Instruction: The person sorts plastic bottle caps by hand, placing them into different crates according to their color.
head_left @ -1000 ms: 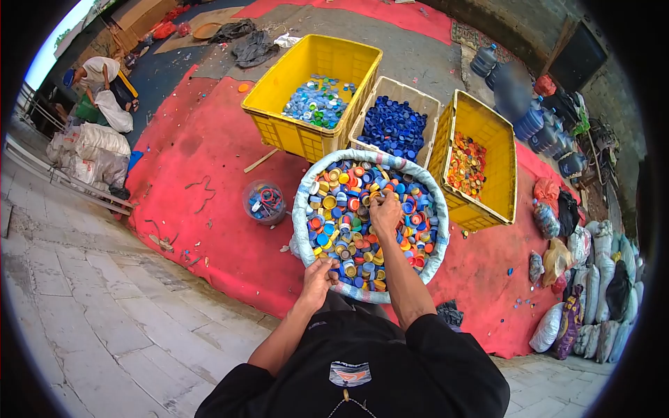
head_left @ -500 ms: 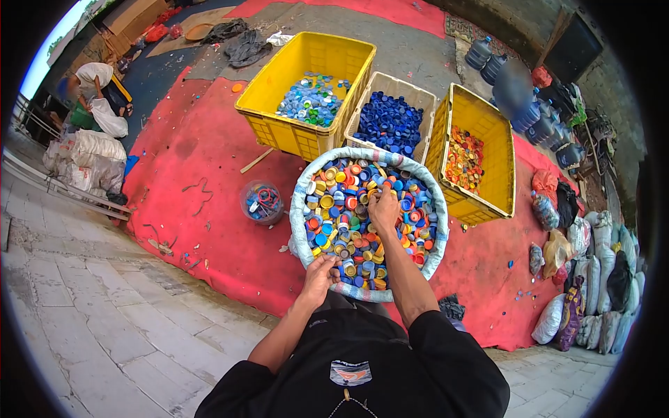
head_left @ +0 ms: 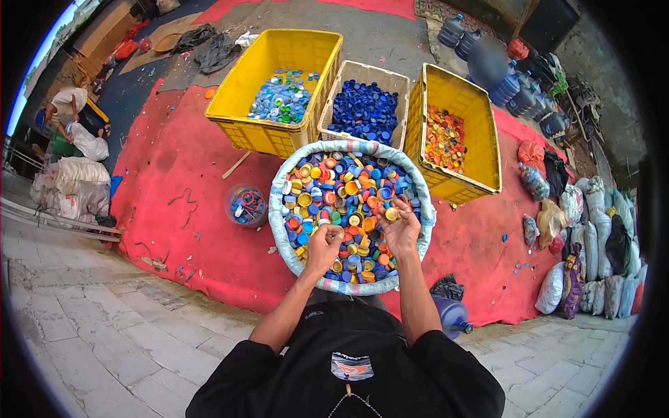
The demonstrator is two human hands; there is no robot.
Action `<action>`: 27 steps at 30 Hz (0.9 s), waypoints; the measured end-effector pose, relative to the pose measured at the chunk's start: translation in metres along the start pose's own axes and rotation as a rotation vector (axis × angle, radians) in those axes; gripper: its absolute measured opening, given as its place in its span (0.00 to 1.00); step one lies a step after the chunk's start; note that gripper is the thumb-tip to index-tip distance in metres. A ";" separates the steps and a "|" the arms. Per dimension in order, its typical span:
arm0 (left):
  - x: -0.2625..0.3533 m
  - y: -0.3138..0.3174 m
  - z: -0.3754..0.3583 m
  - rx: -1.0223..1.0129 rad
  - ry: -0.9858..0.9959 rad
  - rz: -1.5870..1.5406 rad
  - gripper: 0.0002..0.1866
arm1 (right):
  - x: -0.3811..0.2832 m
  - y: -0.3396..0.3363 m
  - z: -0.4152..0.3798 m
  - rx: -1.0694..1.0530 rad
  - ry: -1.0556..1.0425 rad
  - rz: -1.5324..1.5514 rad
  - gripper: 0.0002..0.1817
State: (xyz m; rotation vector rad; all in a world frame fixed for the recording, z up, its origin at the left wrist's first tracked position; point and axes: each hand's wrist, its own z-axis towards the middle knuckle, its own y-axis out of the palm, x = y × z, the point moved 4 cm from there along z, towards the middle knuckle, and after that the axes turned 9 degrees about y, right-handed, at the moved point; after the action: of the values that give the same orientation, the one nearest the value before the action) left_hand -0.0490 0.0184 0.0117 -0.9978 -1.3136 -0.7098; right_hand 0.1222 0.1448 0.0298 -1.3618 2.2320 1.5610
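Mixed plastic bottle caps (head_left: pixel 350 187) fill a round sack with a thick rolled pale-blue rim (head_left: pixel 277 217) in front of me. My right hand (head_left: pixel 402 230) is over its right side, palm partly turned up, with a yellowish bottle cap (head_left: pixel 391 214) at the fingertips. Over the lower left of the caps is my left hand (head_left: pixel 325 246), its fingers curled together. Whatever those fingers hold, if anything, is hidden.
Beyond the sack stand a yellow crate (head_left: pixel 230 104) of light-blue and green caps, a whitish crate (head_left: pixel 402 82) of dark-blue caps and a yellow crate (head_left: pixel 481 132) of orange caps. A small tub (head_left: pixel 245 206) sits left. Another person (head_left: pixel 70 104) bends at far left.
My right hand has come out of the caps toward me and turned, showing a yellowish cap. My left hand has moved up over the caps. The view has shifted slightly.
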 end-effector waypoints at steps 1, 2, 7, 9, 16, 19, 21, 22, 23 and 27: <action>0.004 0.006 0.008 -0.027 0.066 0.126 0.10 | -0.001 -0.008 -0.007 -0.022 0.020 0.040 0.13; 0.009 0.012 0.015 -0.021 0.141 0.260 0.12 | 0.001 -0.018 -0.014 0.014 0.049 0.087 0.11; 0.013 0.041 0.033 -0.097 0.349 0.645 0.17 | 0.008 -0.042 -0.054 0.108 0.119 0.170 0.13; 0.017 0.049 0.036 -0.096 0.375 0.756 0.18 | 0.012 -0.048 -0.067 0.100 0.104 0.157 0.13; -0.001 0.060 0.044 -0.047 0.212 0.822 0.22 | 0.014 -0.052 -0.093 0.062 0.093 0.024 0.10; -0.014 0.058 0.052 -0.057 0.106 0.704 0.25 | 0.015 -0.051 -0.095 0.056 0.102 -0.003 0.08; -0.018 0.057 0.052 -0.060 0.111 0.636 0.25 | 0.016 -0.050 -0.097 0.070 0.117 -0.031 0.07; -0.021 0.056 0.052 -0.043 0.092 0.592 0.25 | 0.016 -0.048 -0.098 0.069 0.121 -0.042 0.08; -0.023 0.055 0.052 -0.027 0.073 0.547 0.24 | 0.015 -0.046 -0.099 0.068 0.124 -0.053 0.08; -0.018 0.043 0.048 0.010 -0.119 -0.056 0.19 | 0.014 -0.047 -0.099 0.055 0.133 -0.044 0.08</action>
State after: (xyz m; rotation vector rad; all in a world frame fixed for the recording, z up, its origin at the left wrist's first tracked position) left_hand -0.0349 0.0777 -0.0157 -1.0114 -1.4523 -0.6944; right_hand 0.1851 0.0545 0.0361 -1.5306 2.2831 1.4241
